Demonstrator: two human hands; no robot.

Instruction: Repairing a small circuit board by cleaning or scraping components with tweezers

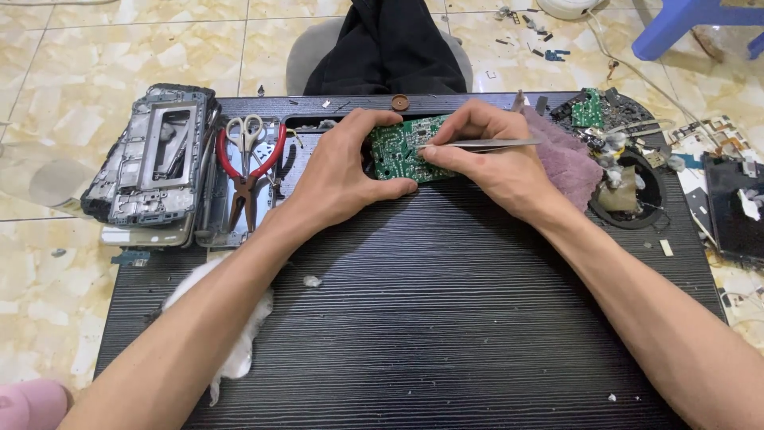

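One green circuit board [398,150] gripped by left hand [342,179], right hand [493,167] pinching one pair of tweezers [497,144] – tips on board (one pair of red pliers [248,171] nearby)

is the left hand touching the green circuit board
Touching. The head view shows the left hand gripping the circuit board, thumb along its lower edge and fingers curled over its left side.

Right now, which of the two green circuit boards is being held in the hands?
The larger board at the mat's middle, gripped by the left hand; the smaller board lies untouched among clutter at the far right.
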